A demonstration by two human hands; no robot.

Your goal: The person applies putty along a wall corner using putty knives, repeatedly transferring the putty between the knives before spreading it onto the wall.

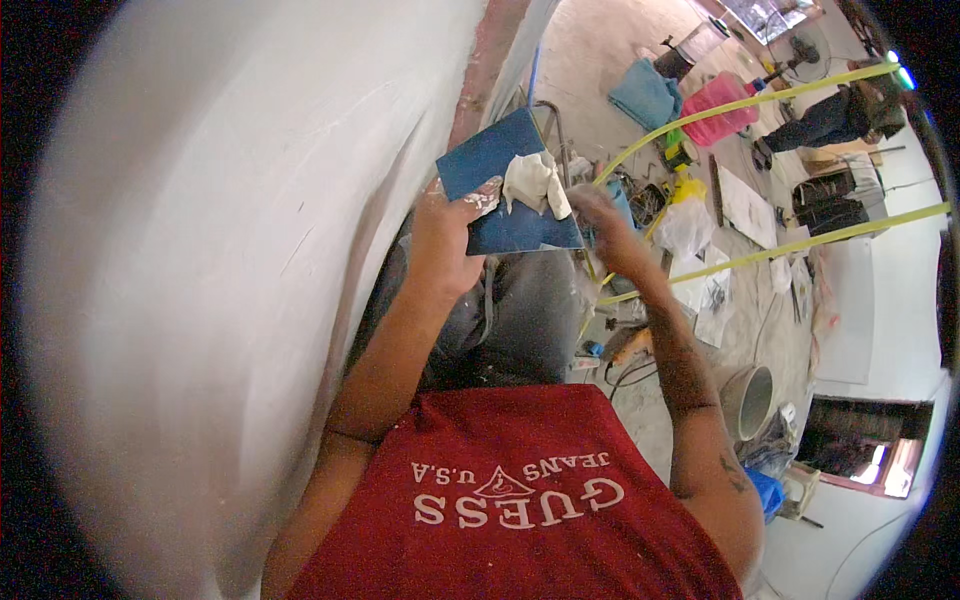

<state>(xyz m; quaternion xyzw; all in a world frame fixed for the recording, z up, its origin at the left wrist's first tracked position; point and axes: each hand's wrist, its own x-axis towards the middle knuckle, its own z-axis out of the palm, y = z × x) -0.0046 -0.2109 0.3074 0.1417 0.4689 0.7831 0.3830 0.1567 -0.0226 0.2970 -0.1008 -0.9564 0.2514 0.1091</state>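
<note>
A square blue board [498, 152] lies tilted in front of me, above my dark-trousered legs. My left hand [447, 235] grips its left edge, with a thumb smeared in white laid over the top face. On the middle of the board sits a thick lump of white putty [530, 183]. Against the right end of that lump, my right hand [605, 222] is closed, its fingers blurred. A narrow putty-coated edge shows beside those fingers, but the rest of whatever they hold is hidden.
A pale plastered wall [230, 250] rises close on my left. Yellow bars [780, 255] stretch across the right side. Beyond them, a pink container [722, 108], blue cloth [645, 92], plastic bag [685, 225] and grey bucket [745, 402] stand on the littered floor. Another person [835, 118] is at upper right.
</note>
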